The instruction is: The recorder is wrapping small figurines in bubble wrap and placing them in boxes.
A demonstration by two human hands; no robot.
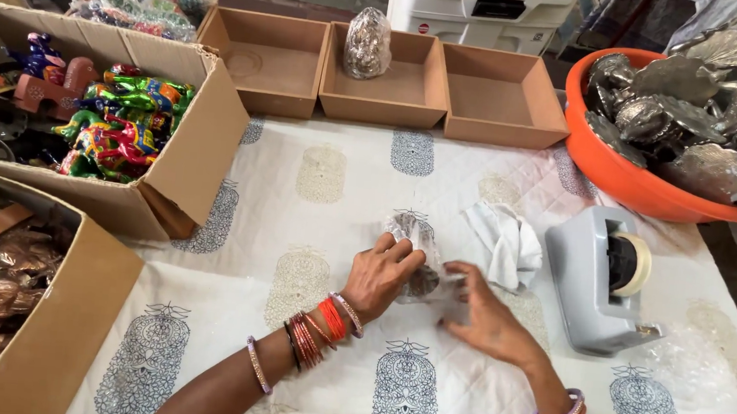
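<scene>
1. The right hand (489, 320) lies with fingers spread flat, its tips on the clear wrap of a small wrapped figurine (417, 256).
2. The left hand (383, 274) has its fingers curled around that figurine, which rests mid-surface on the printed cloth (314, 229).
3. A crumpled white cloth (506, 242) lies just beside it; a grey tape dispenser (599, 282) stands to the right.
4. Farther off sit brown trays (500, 99), one holding another wrapped piece (368, 45), and an orange tub (625, 179) of metal figures.

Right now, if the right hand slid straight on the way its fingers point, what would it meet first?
The right hand points up-left at the plastic-wrapped figurine, which its fingertips already seem to touch; the left hand holds it from the other side.
</scene>
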